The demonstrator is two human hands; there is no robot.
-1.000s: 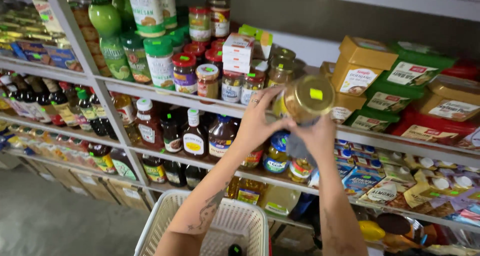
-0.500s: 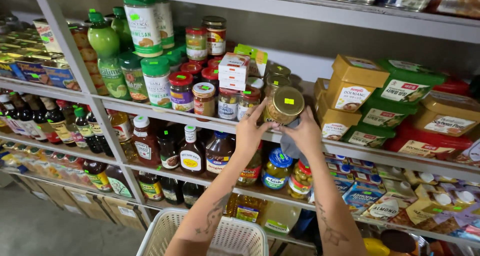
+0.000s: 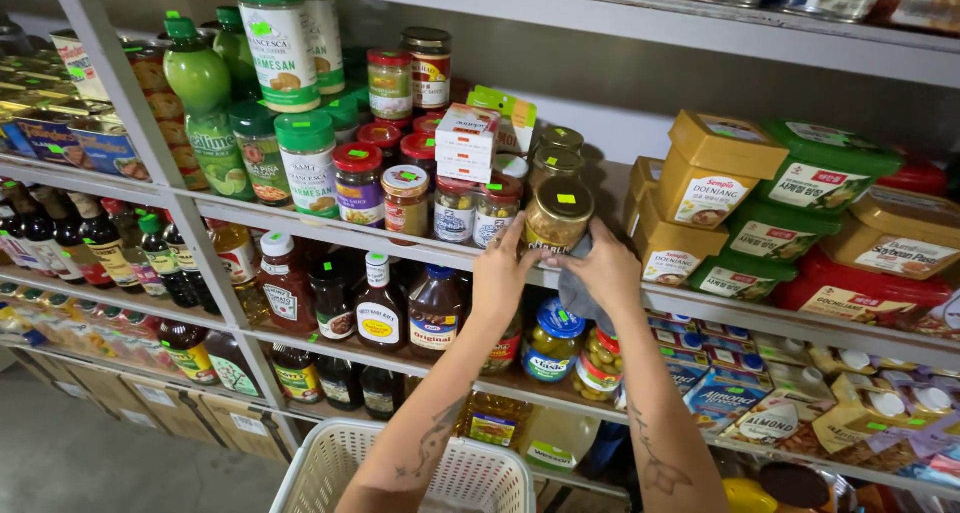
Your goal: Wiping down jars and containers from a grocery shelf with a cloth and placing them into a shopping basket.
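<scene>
A glass jar [image 3: 556,219] with a gold lid and a small green sticker stands at the front edge of the grey metal shelf [image 3: 330,235]. My left hand [image 3: 503,269] grips its left side. On the other side my right hand [image 3: 604,265] presses against it, with a grey cloth [image 3: 578,291] bunched under the palm. Both forearms reach up from the bottom of the view. More jars of the same kind [image 3: 557,163] stand right behind it.
Small red-lidded jars [image 3: 405,199] and green-lidded shakers [image 3: 308,161] stand left of the jar. Yellow, green and red tubs [image 3: 715,178] are stacked to the right. Sauce bottles [image 3: 375,301] fill the shelf below. A white plastic basket [image 3: 330,463] sits under my arms.
The jar has come down from in front of me to the shelf edge, and both hands went with it. The view has moved closer to the shelves.
</scene>
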